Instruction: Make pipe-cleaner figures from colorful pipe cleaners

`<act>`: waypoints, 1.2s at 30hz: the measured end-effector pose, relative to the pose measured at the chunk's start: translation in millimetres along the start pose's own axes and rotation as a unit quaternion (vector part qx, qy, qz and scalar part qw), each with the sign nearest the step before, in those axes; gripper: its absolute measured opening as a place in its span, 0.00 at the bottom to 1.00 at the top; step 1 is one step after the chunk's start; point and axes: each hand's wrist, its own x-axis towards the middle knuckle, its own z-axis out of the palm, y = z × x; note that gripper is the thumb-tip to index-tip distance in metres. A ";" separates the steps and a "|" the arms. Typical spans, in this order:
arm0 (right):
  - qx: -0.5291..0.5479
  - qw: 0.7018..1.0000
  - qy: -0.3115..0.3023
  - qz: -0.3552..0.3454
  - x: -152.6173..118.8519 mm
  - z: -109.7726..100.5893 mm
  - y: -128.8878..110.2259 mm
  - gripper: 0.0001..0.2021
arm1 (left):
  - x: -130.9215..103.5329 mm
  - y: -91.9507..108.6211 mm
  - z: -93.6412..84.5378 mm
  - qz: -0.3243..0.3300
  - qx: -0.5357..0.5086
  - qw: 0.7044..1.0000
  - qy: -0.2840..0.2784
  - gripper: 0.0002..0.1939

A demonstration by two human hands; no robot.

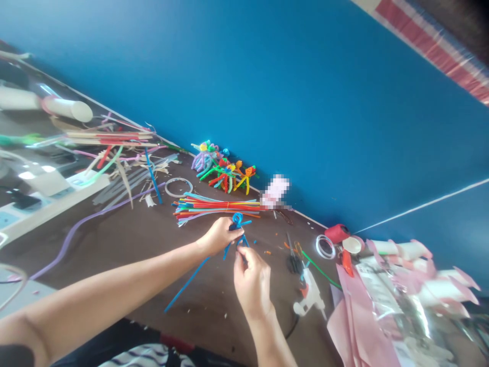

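Over the dark table, my left hand (219,235) is closed on a small blue pipe cleaner figure (237,220), its curled loop sticking up above the fingers. My right hand (252,278) pinches one of the figure's lower blue ends just below, thumb and forefinger pressed together. A loose blue pipe cleaner (186,285) lies on the table beneath my left wrist. Beyond my hands rests a bundle of coloured pipe cleaners (217,205), mostly red, orange and light blue. Several finished-looking colourful pipe cleaner figures (225,168) stand by the blue wall.
At right are a white glue gun (311,295), dark scissors (293,260), a tape roll (325,246) and pink sheets (351,318). To the left lie a power strip (49,204), a clear ring (179,187) and scattered strips. The blue wall (244,92) bounds the table's back.
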 end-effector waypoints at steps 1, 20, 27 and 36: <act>0.002 1.000 -0.012 0.003 -2.5 3.6 0.2 0.10 | 0.3 -1.0 1.1 -0.021 -0.060 0.998 0.002 0.12; 0.050 0.989 -0.023 0.134 8.2 -9.7 43.6 0.08 | -0.1 8.4 -7.3 -0.169 -0.282 0.939 -0.105 0.13; 0.362 0.866 -0.218 0.267 22.1 -10.1 42.6 0.09 | -1.0 9.0 -8.4 -0.063 -0.142 0.979 -0.134 0.11; 0.486 0.801 -0.228 0.265 17.8 2.1 38.5 0.14 | -3.0 18.1 -12.2 -0.072 -0.262 0.949 -0.161 0.13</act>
